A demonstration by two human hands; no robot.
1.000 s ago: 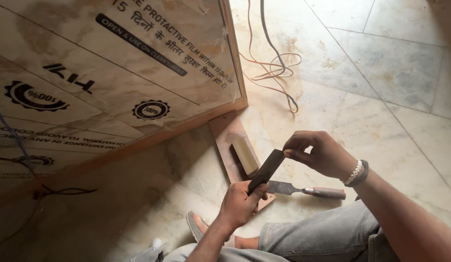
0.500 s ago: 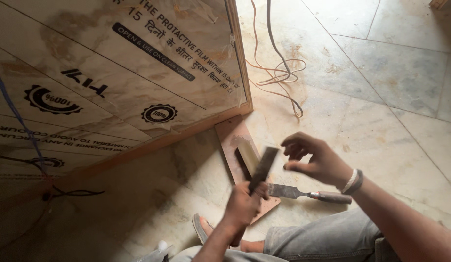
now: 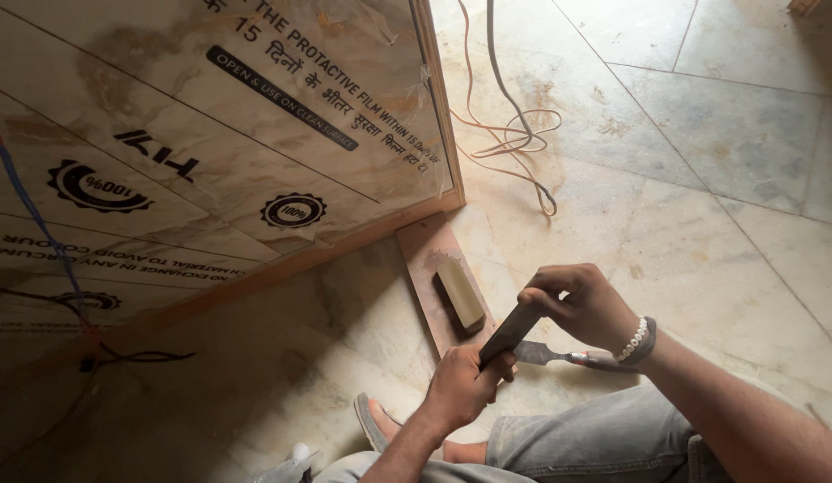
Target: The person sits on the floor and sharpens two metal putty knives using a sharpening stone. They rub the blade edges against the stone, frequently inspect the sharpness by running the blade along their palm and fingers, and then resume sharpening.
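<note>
My left hand (image 3: 461, 389) grips the lower end of a dark flat bar (image 3: 514, 329) that slants up to the right. My right hand (image 3: 581, 304), with a bead bracelet on its wrist, pinches the bar's upper end. Under the hands a chisel (image 3: 537, 353) lies on the marble floor, its handle partly hidden by my right wrist. Just left of the bar, a pale rectangular block (image 3: 459, 291) rests on a reddish-brown wooden board (image 3: 422, 255) lying flat on the floor.
A large panel covered in printed protective film (image 3: 210, 152) leans at the left, its wooden edge reaching the board. Loose cables (image 3: 510, 134) trail over the floor behind. My sandalled foot (image 3: 376, 425) and grey trouser leg (image 3: 595, 438) fill the bottom.
My right hand, briefly loose beside the bar's upper end, now pinches it again. The left hand keeps its grip, and the view has shifted slightly.
</note>
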